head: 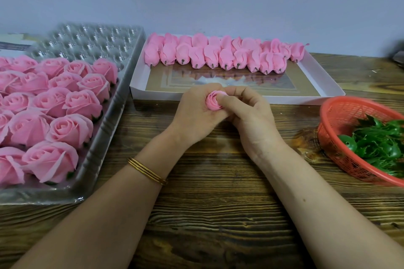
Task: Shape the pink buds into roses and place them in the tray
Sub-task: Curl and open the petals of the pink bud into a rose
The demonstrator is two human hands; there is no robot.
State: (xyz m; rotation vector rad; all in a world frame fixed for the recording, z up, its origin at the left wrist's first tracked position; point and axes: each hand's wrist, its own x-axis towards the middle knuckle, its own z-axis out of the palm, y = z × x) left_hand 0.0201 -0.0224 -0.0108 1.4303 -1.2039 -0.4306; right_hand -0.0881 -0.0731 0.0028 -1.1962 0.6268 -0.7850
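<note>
even soft light – glare on clear tray [87,43], wide-angle bowing, blurred dark shape [396,54] at right edge.

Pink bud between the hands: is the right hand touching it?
Touching. The head view shows the right hand pressing its thumb on the pink bud, which the left hand cups.

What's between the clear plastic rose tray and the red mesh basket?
Head view: the left hand and right hand holding one pink spiral bud, over bare brown wooden table.

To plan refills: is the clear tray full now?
Not full: roses fill the near rows of the clear tray, but its far cups stand bare.
</note>
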